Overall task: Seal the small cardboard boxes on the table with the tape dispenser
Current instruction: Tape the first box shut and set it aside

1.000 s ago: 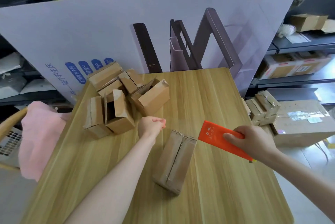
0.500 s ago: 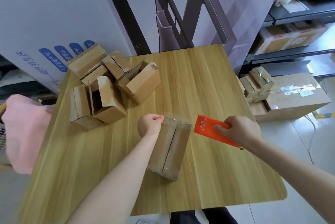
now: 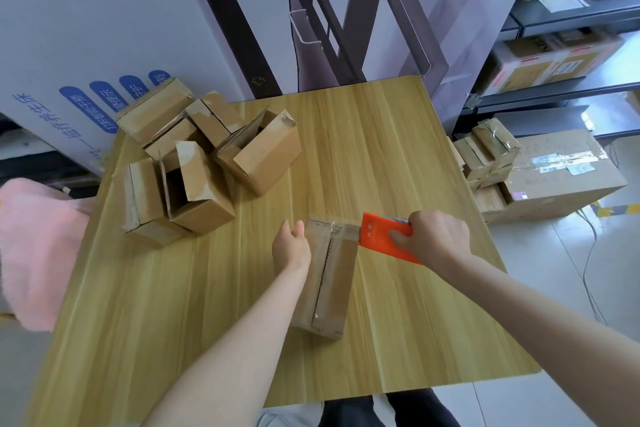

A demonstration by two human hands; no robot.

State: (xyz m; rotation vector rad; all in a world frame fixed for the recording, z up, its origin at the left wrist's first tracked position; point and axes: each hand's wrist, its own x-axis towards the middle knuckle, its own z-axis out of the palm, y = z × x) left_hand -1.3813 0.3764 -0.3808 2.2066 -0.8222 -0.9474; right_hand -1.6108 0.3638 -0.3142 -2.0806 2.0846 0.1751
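Note:
A small cardboard box point(image 3: 329, 281) lies on the wooden table point(image 3: 398, 156) in front of me, its two top flaps closed with the seam running lengthwise. My left hand point(image 3: 291, 248) rests against the box's far left side, thumb up by the far corner. My right hand point(image 3: 433, 236) grips the orange tape dispenser point(image 3: 379, 236), whose front edge touches the far right corner of the box.
A pile of several small cardboard boxes point(image 3: 204, 160), some with open flaps, sits at the table's far left. A pink cloth point(image 3: 38, 246) hangs off to the left. On the floor at right stand a large carton point(image 3: 561, 177) and stacked small boxes point(image 3: 485, 156).
My left hand has opened from a fist and settled against the box's side. My right hand brought the dispenser left until it touches the box's corner. The camera tilted further down.

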